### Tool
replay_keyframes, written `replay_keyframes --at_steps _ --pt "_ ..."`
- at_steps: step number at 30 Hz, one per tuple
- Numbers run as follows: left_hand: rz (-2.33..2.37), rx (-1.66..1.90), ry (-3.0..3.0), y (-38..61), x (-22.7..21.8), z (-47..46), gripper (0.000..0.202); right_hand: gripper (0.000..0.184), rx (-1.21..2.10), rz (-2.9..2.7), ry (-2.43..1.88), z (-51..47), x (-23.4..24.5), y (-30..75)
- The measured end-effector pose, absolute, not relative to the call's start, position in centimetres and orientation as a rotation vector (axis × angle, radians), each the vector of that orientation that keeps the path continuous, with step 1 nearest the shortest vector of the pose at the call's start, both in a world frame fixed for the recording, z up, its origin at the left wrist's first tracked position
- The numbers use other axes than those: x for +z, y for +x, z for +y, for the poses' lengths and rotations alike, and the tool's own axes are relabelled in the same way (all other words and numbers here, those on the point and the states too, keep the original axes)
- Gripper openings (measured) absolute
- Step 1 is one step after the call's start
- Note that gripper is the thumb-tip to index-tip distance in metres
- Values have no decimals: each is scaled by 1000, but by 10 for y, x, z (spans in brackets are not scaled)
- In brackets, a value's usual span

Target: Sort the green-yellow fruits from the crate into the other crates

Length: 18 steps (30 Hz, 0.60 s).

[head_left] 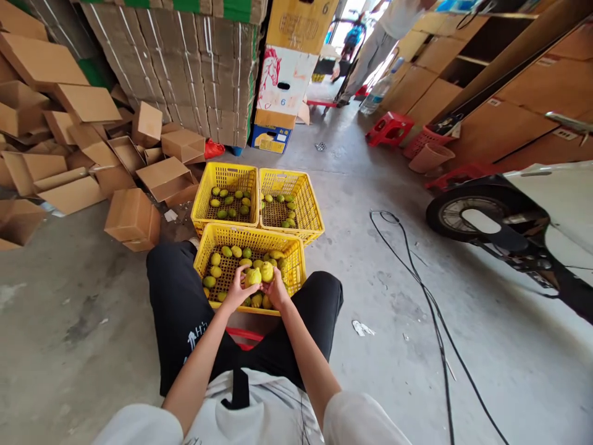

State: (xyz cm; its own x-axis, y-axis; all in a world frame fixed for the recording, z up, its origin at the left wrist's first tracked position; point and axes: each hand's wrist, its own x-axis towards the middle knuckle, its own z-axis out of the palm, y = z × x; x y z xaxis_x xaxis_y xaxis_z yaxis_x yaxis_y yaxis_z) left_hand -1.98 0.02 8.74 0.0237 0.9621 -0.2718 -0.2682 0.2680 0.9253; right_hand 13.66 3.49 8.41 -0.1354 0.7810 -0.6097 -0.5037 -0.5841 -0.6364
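I sit over a yellow plastic crate (250,238) that holds several yellow-green fruits. My left hand (238,288) is closed round one fruit (254,276) above the crate's near side. My right hand (277,289) grips a second fruit (267,271) just to the right of it, and the two fruits almost touch. Beyond this crate stand two more yellow crates side by side, the left crate (225,174) and the right crate (300,196), each with several of the same fruits on its floor.
Loose cardboard boxes (132,217) lie heaped at the left, with stacked flat cartons (185,62) behind. A black cable (430,303) runs over the concrete floor at the right, near a scooter wheel (467,217). Red stools (390,128) and a person (377,43) are far back.
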Motion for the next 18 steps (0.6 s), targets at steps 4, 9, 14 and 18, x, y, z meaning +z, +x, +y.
replay_keyframes --at_steps 4,9,14,18 --pt "1031 1089 568 -16 109 5 83 50 1805 -328 -1257 35 102 146" --pt "1017 1033 566 -25 139 9 67 56 1855 -396 -1167 26 130 145" --pt "1057 1097 466 -26 160 14 62 49 1869 -270 -1090 29 145 141" --pt "1000 1084 455 -26 180 33 58 31 1933 -162 -999 52 161 152"
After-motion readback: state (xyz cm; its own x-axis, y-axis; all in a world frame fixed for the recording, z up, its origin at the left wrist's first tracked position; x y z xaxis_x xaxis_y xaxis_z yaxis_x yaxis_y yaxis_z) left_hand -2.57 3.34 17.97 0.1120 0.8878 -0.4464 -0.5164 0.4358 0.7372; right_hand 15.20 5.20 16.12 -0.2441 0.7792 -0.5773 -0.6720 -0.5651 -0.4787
